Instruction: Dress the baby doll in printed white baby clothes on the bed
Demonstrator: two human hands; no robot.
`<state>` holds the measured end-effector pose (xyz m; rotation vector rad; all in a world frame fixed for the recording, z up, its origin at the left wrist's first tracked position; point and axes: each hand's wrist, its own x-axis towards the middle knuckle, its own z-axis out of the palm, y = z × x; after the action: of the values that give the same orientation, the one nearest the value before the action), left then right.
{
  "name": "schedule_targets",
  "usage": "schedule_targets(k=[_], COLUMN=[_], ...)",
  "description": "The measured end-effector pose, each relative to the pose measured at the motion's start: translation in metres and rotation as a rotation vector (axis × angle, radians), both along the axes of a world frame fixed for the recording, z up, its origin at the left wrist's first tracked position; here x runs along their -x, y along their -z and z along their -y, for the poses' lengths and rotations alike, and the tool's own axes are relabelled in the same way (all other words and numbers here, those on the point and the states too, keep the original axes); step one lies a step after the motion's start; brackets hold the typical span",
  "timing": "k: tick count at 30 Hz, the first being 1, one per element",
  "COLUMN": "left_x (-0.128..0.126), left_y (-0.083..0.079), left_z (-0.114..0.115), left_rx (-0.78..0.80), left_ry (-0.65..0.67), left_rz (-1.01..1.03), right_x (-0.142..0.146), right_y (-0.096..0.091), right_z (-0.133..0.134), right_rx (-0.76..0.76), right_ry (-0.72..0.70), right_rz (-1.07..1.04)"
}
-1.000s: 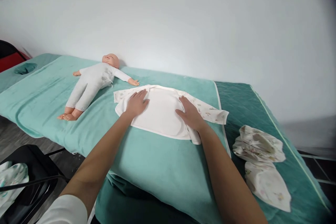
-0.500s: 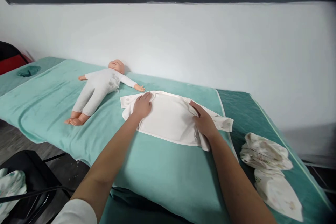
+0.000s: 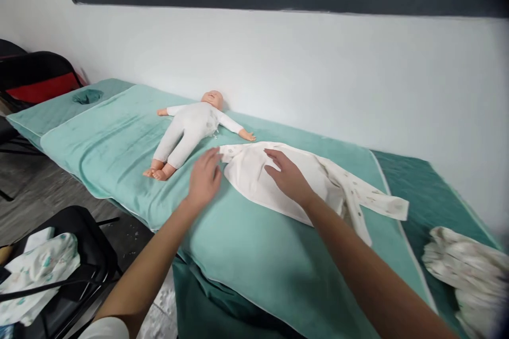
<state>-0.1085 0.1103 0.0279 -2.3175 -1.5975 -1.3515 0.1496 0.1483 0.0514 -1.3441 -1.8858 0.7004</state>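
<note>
A small white baby shirt [image 3: 258, 185] lies spread on the green bed cover [image 3: 246, 259], its printed sleeves stretched out to both sides. My left hand [image 3: 204, 177] is just left of the shirt near the end of the left sleeve, fingers apart and holding nothing. Over the middle of the shirt is my right hand [image 3: 288, 176], thumb and fingers spread, with nothing in it; whether it touches the cloth I cannot tell. Beyond my left hand a baby doll [image 3: 191, 124] in a white body suit lies on its back, arms out.
Crumpled printed baby clothes [image 3: 467, 265] lie at the bed's right end. A black chair [image 3: 85, 222] at the lower left carries folded printed cloth [image 3: 43, 259]. Another chair with a red panel [image 3: 43, 87] stands at the far left. A white wall [image 3: 298, 63] runs behind the bed.
My left hand has come off the shirt to its left side, and my right hand has let go of the right edge and moved toward the middle. The view has turned left.
</note>
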Motion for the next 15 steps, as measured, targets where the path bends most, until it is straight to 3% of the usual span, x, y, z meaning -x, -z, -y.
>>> schedule_targets(k=[4, 7, 11, 13, 15], left_x=[0.084, 0.131, 0.159, 0.164, 0.167], left_y=[-0.025, -0.032, -0.032, -0.032, -0.034], left_z=[-0.027, -0.051, -0.077, -0.088, -0.099], left_rx=[0.061, 0.278, 0.642, 0.731, 0.807], left_ry=[-0.205, -0.309, -0.347, -0.299, -0.247], left_rz=[0.049, 0.092, 0.267, 0.344, 0.411], right_x=[0.065, 0.108, 0.151, 0.166, 0.179], right_y=[0.007, 0.010, 0.013, 0.018, 0.023], right_z=[-0.069, -0.132, -0.214, -0.251, -0.285], right_rx=[-0.017, -0.032, 0.075, 0.117, 0.058], right_ry=[-0.002, 0.043, 0.055, 0.041, -0.006], right_rz=[-0.050, -0.042, 0.046, 0.028, -0.057])
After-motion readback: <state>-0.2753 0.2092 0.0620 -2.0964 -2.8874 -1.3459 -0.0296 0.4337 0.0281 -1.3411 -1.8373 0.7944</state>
